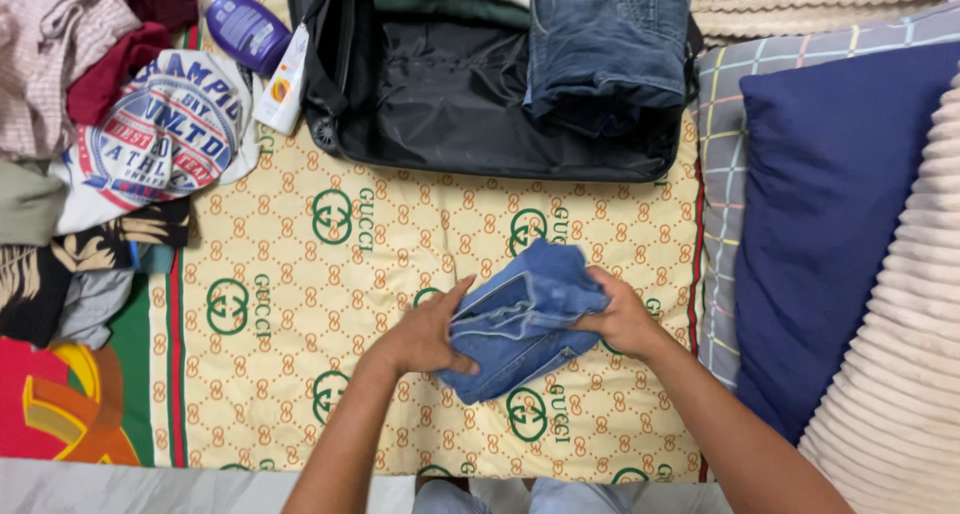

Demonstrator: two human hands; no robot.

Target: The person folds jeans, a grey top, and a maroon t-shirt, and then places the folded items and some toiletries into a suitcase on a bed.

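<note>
Head view: at lower centre, the left hand [425,339] and right hand [620,319] both clasp a partly folded blue denim garment [520,319] on the patterned bedspread [400,244], while the open black suitcase [450,104], upper centre, already holds folded jeans [605,44]; an unsorted clothes pile [90,144] remains upper left.

Both hands [425,336] [622,319] grip folded blue jeans [520,319] before black suitcase [450,94]

folded jeans [520,319] on bedspread [400,234], suitcase [450,104] behind, pillows [840,224] right
</note>
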